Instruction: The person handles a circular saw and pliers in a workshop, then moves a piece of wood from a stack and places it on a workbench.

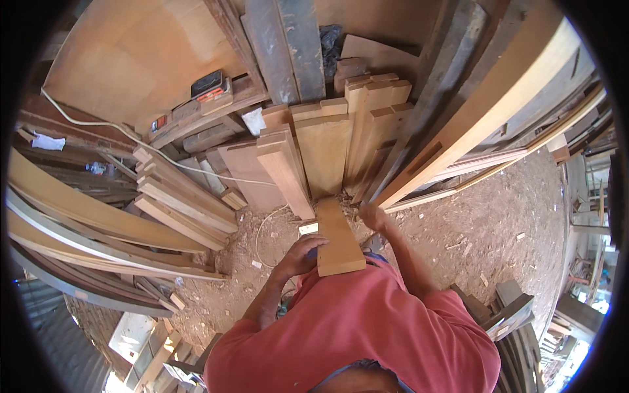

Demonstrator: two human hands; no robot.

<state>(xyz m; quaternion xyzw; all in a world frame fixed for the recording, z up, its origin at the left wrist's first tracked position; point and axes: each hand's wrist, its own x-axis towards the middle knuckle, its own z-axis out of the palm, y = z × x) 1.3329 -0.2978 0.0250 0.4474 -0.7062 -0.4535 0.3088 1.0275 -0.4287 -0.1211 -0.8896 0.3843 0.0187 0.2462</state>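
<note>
From my remote seat I see the board (340, 239) already positioned before the red shirt (367, 314) — left hand (303, 254) grasping its edge, right hand (373, 217) curled nearby, contents uncertain — but what remains I cannot tell.

A large plywood sheet (144, 59) is seen at upper left, with a timber ledge (183, 126) before it; on the ledge a black-and-orange device (208, 82) (its exact kind cannot be told) is supported by wood. A white cable (85, 123) is draped across this side, and a clear plastic bottle (97, 168) is lodged among timbers below it. Curved boards (65, 205) are stacked at far left, above corrugated sheeting (49, 327). A black plastic bag (331, 42) is tucked at top centre. The earthen floor (445, 236) is littered with wood chips.
</note>
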